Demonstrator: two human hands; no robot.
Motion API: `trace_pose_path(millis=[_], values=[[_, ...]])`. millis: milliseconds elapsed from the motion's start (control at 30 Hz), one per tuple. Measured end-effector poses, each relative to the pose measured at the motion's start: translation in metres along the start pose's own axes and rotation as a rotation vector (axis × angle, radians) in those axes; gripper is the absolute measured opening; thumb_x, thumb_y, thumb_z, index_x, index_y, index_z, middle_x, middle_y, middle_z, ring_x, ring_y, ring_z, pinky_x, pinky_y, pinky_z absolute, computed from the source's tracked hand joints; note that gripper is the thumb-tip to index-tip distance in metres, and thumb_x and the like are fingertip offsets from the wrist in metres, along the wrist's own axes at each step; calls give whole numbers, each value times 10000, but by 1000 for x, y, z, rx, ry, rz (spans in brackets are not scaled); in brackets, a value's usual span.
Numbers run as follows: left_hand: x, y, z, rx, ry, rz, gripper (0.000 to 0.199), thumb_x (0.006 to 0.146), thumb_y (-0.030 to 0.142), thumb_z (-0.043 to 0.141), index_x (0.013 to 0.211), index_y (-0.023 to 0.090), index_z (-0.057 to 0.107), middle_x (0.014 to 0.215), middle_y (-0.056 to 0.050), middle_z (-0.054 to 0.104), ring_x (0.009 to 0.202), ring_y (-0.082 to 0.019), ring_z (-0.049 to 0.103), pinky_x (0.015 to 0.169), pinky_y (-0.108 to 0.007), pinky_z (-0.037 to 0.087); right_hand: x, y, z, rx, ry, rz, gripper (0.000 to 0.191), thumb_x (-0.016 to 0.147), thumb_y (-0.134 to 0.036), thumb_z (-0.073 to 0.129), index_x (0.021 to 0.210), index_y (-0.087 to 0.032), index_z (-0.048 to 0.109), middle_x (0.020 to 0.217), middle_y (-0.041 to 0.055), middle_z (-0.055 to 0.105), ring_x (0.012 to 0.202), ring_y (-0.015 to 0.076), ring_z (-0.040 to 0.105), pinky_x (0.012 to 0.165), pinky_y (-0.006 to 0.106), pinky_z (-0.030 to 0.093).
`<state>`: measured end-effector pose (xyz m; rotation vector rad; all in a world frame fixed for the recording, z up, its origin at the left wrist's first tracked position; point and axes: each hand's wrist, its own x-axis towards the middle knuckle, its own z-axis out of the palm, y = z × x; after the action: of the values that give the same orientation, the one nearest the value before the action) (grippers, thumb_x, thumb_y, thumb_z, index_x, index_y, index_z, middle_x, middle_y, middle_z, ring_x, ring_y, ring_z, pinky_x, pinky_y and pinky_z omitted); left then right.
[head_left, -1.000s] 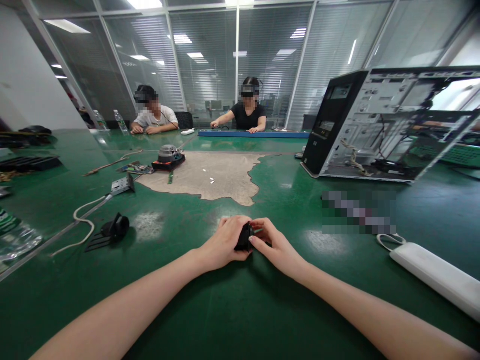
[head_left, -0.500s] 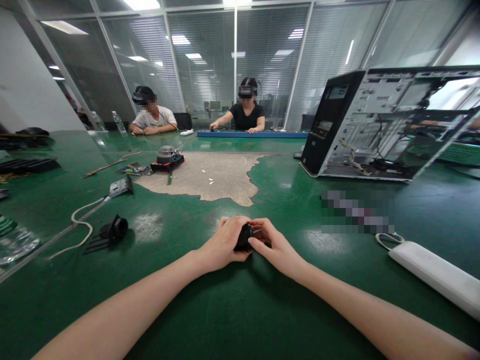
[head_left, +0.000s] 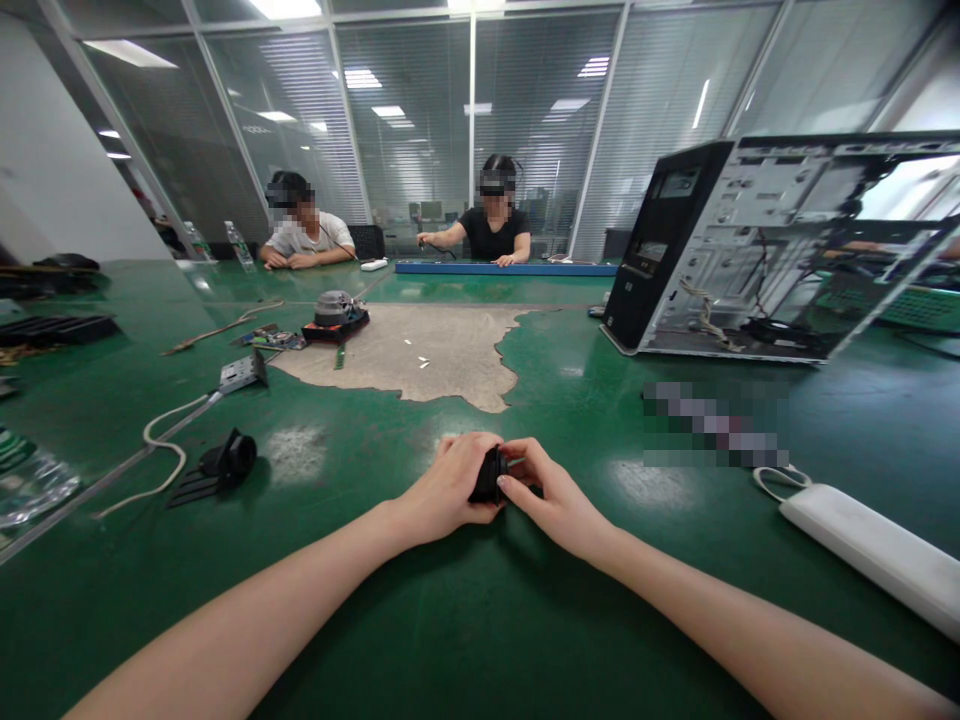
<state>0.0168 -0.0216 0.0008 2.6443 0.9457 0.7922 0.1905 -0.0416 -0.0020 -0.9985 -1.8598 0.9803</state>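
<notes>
A small black plastic part (head_left: pixel 487 476) is held between both hands at the middle of the near table side; its exact kind cannot be made out. My left hand (head_left: pixel 447 490) wraps round its left side, with the back of the hand hiding much of it. From the right, my right hand (head_left: pixel 551 490) pinches its edge with thumb and fingertips. Left of the hands, a black plastic piece with a round opening and thin prongs (head_left: pixel 238 456) lies on the green table (head_left: pixel 480 640).
An opened computer case (head_left: pixel 667 250) stands at the right. Nearer are a white power strip (head_left: pixel 862 545) and a blurred-out object. A heatsink with a fan (head_left: pixel 337 310) and a metal bracket (head_left: pixel 241 372) lie left. A plastic bottle (head_left: pixel 34 480) is at the left edge. Two people sit opposite.
Both my hands and the black part stay practically in place. Across the table, the person in the black top has raised one hand slightly.
</notes>
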Motion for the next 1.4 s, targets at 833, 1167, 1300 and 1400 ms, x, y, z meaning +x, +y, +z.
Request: trace_pose_path(millis=[833,1167,1300,1400], values=[[0,1,0,3,-1,-14,599,674,198,609,1166,224,269,1116,-70,481,1050,-233,454,888,-380,304,1,-1,1,-12,48,-33,211,804,-180,496,1010,-207,456,958,45,536,872,161,561,726,313,506],[0,0,0,11,13,-1,611,672,207,609,1177,227,267,1132,-75,480,1064,-240,454,892,-388,309,0,-1,0,-69,104,-138,146,798,-196,506,942,-219,515,981,49,518,952,181,519,749,316,500],[0,0,0,12,15,1,608,671,200,610,1174,225,270,1119,-68,483,1055,-234,456,891,-382,308,1,-1,1,-30,54,-34,219,806,-187,493,1022,-211,459,962,49,542,868,165,561,731,333,511],[-1,0,0,12,8,3,613,665,180,612,1172,224,271,1118,-65,483,1055,-228,453,892,-375,305,1,-3,1,-22,2,-10,217,806,-179,493,1017,-205,455,928,42,556,827,155,572,711,323,511]])
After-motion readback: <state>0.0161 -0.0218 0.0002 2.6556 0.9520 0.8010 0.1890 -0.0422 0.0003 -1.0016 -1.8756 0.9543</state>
